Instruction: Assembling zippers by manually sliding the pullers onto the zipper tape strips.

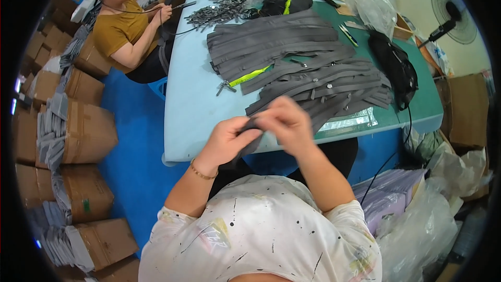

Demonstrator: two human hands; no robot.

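Note:
In front of my body, at the table's near edge, my left hand [224, 142] is closed round a dark grey zipper strip [250, 149], whose lower end hangs below the fingers. My right hand [288, 126] meets it at the strip's upper end, thumb and fingers pinched together. Motion blurs the right fingers, and whatever is between them is hidden. Just beyond lies a loose heap of grey zipper strips [323, 84], several with metal sliders on them. Farther back is a flatter stack of grey zipper strips [271, 44]. A few metal sliders [226, 88] lie beside a neon yellow strip [249, 76].
A heap of metal sliders [219, 11] covers the table's far left. At the right lie a black bag [391, 65], snips [348, 35] and a clear plastic bag [370, 8]. Another person [122, 31] sits at left. Cardboard boxes [88, 130] line the left side; a fan [451, 15] stands right.

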